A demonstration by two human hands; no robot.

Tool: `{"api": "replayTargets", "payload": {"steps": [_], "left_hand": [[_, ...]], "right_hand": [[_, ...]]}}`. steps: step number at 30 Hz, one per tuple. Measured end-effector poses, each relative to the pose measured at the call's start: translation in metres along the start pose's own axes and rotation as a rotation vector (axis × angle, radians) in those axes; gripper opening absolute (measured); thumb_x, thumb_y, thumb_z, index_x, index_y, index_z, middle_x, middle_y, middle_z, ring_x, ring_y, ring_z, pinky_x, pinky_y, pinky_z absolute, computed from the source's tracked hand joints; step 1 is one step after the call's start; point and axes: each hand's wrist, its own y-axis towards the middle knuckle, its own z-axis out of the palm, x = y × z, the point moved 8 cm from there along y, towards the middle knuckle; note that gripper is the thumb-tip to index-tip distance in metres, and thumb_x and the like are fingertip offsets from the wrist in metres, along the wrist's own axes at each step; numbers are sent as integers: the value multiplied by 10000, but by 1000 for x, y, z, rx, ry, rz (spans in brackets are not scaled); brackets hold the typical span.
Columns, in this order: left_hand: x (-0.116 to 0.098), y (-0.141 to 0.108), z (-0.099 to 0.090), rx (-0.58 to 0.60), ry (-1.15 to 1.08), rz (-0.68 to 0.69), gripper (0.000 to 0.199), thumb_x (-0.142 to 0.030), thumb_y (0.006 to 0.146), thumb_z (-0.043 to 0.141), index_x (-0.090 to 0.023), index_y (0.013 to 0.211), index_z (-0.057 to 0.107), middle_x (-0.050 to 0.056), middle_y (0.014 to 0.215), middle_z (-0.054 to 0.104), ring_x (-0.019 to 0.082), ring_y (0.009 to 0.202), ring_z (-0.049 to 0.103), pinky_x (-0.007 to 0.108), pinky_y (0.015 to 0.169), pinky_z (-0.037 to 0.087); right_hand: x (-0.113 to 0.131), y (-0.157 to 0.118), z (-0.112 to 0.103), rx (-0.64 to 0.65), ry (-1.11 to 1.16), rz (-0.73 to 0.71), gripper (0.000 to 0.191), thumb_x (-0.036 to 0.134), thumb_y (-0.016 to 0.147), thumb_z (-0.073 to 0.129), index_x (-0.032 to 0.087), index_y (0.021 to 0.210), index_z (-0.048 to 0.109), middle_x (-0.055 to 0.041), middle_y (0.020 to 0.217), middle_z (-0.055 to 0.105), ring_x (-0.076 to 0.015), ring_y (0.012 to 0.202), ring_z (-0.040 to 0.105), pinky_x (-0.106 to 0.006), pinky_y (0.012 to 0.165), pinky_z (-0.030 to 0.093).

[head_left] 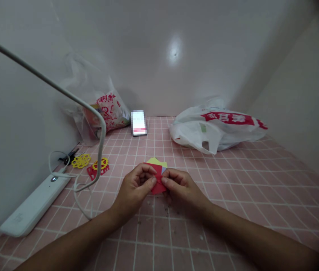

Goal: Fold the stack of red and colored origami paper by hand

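Between my two hands is a small piece of red paper point(158, 186), with a crease or fold across it near the thumbs. My left hand point(136, 186) pinches its left side between thumb and fingers. On the other side, my right hand point(183, 186) pinches the right edge, thumb on top. Just beyond the red paper, sheets of yellow paper point(158, 162) and a bit of bluish paper point(163, 169) show, partly hidden behind it. Whether these lie on the table or are held too, I cannot tell.
A white plastic bag point(193, 131) lies back right; a clear bag point(91, 128) stands back left, beside a phone point(139, 122). Yellow gear-like plastic pieces point(81, 161) and a red toothed piece point(91, 173) sit left, near a white power bank-like box point(35, 205). A cable point(49, 81) crosses the left.
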Motion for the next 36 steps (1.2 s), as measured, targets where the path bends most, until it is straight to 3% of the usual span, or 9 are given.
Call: {"api": "replayTargets", "payload": {"steps": [9, 13, 16, 21, 25, 28, 32, 36], "left_hand": [[1, -1, 1, 9, 31, 19, 107, -193, 797, 671, -173, 837, 573, -33, 717, 565, 90, 664, 518, 192, 627, 417], [3, 0, 1, 74, -54, 8, 133, -287, 877, 614, -185, 961, 603, -3, 815, 630, 115, 741, 588, 228, 697, 465], [4, 2, 0, 91, -79, -5, 187, -339, 924, 548, -185, 1022, 587, 24, 851, 669, 144, 767, 633, 278, 738, 492], [9, 5, 10, 179, -15, -45, 194, -313, 819, 686, -158, 895, 599, 39, 836, 679, 164, 778, 635, 286, 734, 489], [5, 7, 3, 87, 83, -6, 131, -269, 818, 651, -156, 781, 596, 6, 744, 630, 140, 707, 592, 262, 687, 459], [2, 8, -5, 17, 143, 18, 112, -249, 801, 646, -161, 768, 585, -12, 735, 595, 125, 689, 546, 244, 657, 430], [6, 8, -1, 54, 151, -9, 111, -248, 812, 632, -162, 780, 569, -15, 730, 586, 115, 673, 537, 237, 641, 424], [11, 7, 4, 77, -11, -36, 208, -237, 809, 669, -190, 950, 524, 8, 855, 654, 140, 771, 624, 266, 709, 494]], "right_hand": [[3, 1, -1, 35, -77, -24, 237, 334, 796, 693, 172, 699, 550, 44, 548, 542, -71, 434, 460, -193, 420, 332], [2, 5, -5, 25, -12, 1, 249, 354, 808, 688, 179, 715, 538, 52, 518, 547, -69, 395, 456, -188, 402, 340], [6, 8, -10, -3, 25, -57, 253, 373, 815, 697, 178, 750, 550, 44, 546, 583, -76, 414, 498, -193, 427, 376], [11, 8, -14, -73, -3, -152, 242, 388, 845, 670, 179, 788, 562, 26, 614, 621, -100, 503, 559, -231, 528, 437], [7, 5, -6, -29, -69, -118, 241, 357, 818, 690, 169, 746, 557, 21, 625, 594, -106, 570, 545, -241, 580, 412], [6, 4, -1, 7, -160, -78, 239, 339, 791, 703, 158, 719, 565, 34, 624, 530, -90, 562, 469, -224, 537, 345], [8, 4, -2, -10, -144, -58, 231, 352, 774, 711, 162, 771, 579, 38, 655, 527, -89, 557, 460, -226, 531, 340], [6, 5, -8, -53, -68, -79, 259, 334, 779, 723, 167, 718, 536, 41, 633, 541, -90, 565, 496, -227, 559, 364]]}}
